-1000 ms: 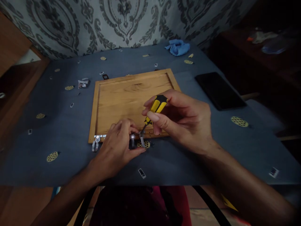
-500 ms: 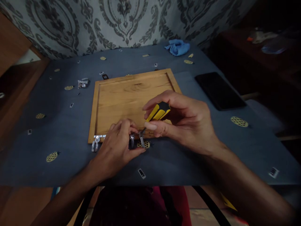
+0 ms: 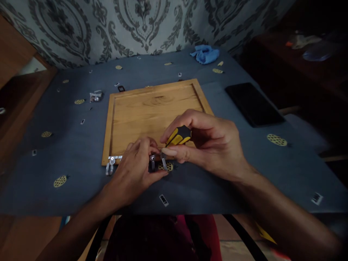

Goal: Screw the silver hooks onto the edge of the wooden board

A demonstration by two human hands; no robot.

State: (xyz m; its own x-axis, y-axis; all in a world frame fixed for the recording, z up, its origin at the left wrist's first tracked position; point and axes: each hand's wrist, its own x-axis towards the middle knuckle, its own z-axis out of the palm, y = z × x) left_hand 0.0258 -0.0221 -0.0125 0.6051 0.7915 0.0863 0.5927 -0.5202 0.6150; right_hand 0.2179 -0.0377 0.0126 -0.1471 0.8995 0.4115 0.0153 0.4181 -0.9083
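Note:
A framed wooden panel (image 3: 141, 119) lies on the table, with metal hooks along its near edge. One double hook (image 3: 111, 165) shows at the panel's near left corner, and a strip of metal runs from it under my left hand (image 3: 136, 165). Those fingers curl at the edge, thumb below and fingertips above, around another metal hook (image 3: 163, 161). In my right hand (image 3: 209, 145) is a short screwdriver (image 3: 179, 135) with a yellow and black handle. It leans over the hook by my left fingertips; its tip is hidden behind my right thumb.
Small metal fittings (image 3: 96, 96) lie left of the panel. A dark bracket (image 3: 121, 88) sits by its far edge. To the right rests a black phone or tablet (image 3: 252, 104). A crumpled blue cloth (image 3: 206, 54) is at the back, before the patterned curtain (image 3: 146, 25).
My right hand has moved slightly down and left with the screwdriver, whose handle now leans lower toward the hook. My left hand and the panel have stayed put.

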